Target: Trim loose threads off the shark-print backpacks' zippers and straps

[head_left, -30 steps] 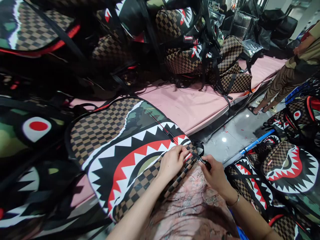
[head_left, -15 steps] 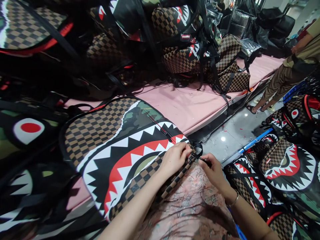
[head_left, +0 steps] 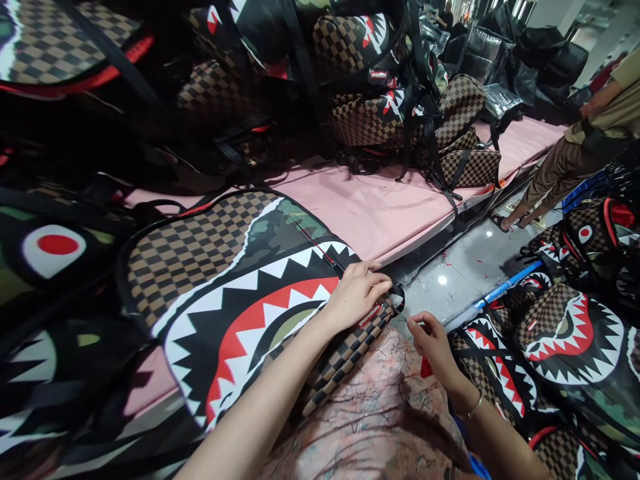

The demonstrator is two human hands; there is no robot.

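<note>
Two hands work at one corner of the backpack (head_left: 240, 293), which lies with its long axis running left from them. Left hand (head_left: 357, 293) presses flat on that corner; right hand (head_left: 434, 347), just beside it, has loosely curled, seemingly empty fingers.

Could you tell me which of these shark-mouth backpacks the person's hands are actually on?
The big backpack lying flat on the pink table's near edge; the left hand rests on it.
</note>
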